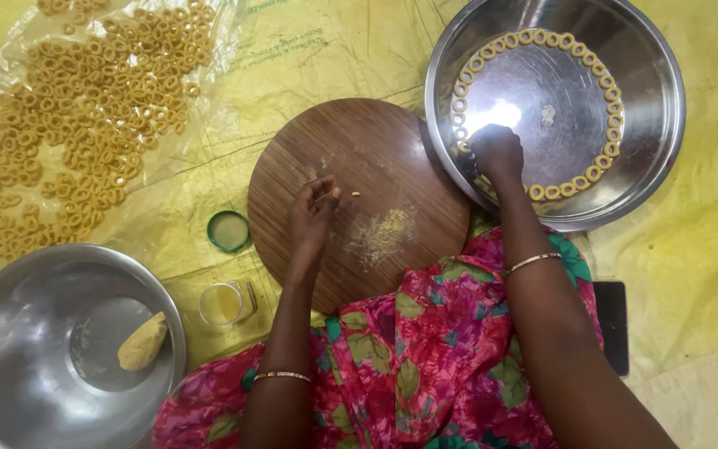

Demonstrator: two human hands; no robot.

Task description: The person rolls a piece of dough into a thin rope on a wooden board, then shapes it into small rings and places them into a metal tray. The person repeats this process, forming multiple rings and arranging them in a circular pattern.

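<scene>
Fingertips of right hand (496,151) hidden behind its knuckles inside the large round steel plate (654,125); I cannot tell whether they pinch anything. That hand sits at the lower-left gap in the arc of small yellow dough rings (579,56) lining the plate's floor. Left hand (311,212) rests on the round brown wooden board (359,141), fingers drawn together at a tiny dough bit, too small to judge its axis. Steel bowl (10,366) at lower left is cut off by the frame edge.
</scene>
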